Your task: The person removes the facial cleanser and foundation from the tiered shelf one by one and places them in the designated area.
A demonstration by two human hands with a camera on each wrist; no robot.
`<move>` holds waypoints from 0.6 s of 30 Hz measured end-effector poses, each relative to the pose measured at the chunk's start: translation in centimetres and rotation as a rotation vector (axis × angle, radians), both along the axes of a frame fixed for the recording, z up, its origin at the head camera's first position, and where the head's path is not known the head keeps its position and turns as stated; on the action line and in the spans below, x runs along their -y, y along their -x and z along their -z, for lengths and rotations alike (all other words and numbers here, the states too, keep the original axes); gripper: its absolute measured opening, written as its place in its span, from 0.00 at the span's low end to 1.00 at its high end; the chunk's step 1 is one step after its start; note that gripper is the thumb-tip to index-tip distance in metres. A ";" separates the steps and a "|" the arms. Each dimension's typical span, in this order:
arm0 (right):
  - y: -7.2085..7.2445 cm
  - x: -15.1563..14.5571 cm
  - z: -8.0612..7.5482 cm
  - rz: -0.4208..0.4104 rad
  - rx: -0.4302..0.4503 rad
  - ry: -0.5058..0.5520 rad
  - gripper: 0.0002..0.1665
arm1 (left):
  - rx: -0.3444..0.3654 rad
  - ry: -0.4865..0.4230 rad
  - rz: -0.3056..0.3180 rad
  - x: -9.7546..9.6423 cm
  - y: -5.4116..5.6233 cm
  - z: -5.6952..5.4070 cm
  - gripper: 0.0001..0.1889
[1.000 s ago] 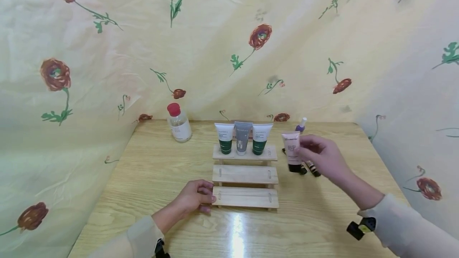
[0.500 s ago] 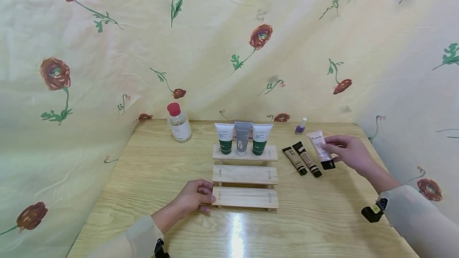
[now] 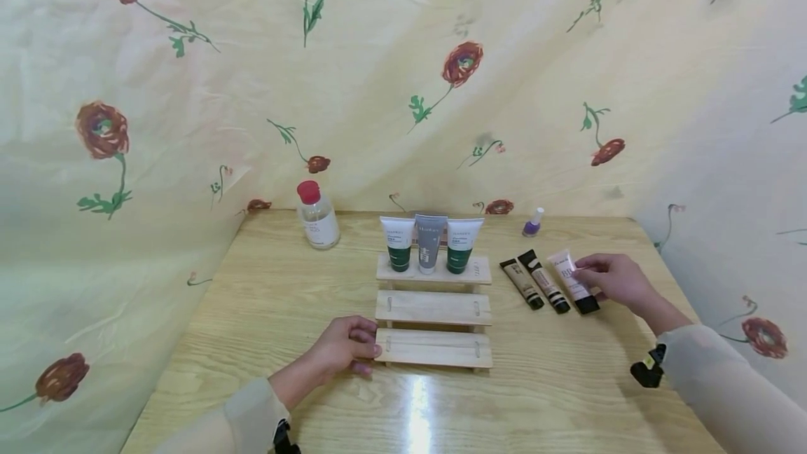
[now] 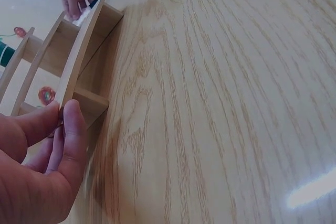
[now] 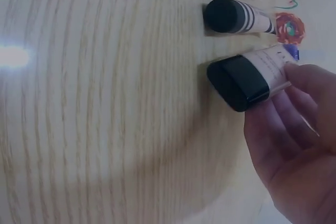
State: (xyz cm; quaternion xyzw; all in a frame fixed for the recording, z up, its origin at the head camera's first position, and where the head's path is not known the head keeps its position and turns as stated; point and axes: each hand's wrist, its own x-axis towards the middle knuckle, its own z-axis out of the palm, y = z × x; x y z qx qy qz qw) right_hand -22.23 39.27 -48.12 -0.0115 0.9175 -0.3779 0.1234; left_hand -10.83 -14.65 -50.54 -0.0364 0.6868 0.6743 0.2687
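My right hand holds a pale pink BB cream tube with a black cap between thumb and fingers, low over the table at the right. In the right wrist view the black cap points toward the camera. Two gold-and-black tubes, the nearer one and the outer one, lie just left of it. My left hand pinches the left end of the lowest step of a three-step wooden rack. On its top step stand two white-and-green tubes with a grey tube between them.
A clear bottle with a red cap stands at the back left of the wooden table. At the back right is a small purple nail polish bottle. Flower-patterned cloth hangs behind and along the sides.
My right hand has carried the pink tube from beside the rack's top step to the right, then down beside the two gold-and-black tubes. My left hand keeps its place on the rack.
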 end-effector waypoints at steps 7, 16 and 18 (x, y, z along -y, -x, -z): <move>0.6 -0.1 1.0 0.027 0.019 -0.041 0.30 | 0.010 0.009 0.000 0.0 0.0 0.0 0.23; 1.2 -0.6 1.9 0.054 -0.006 -0.103 0.28 | 0.020 0.013 0.003 -0.1 0.1 -0.1 0.23; 1.2 -0.7 2.0 0.057 -0.005 -0.104 0.29 | 0.019 0.012 0.002 -0.1 0.1 -0.1 0.23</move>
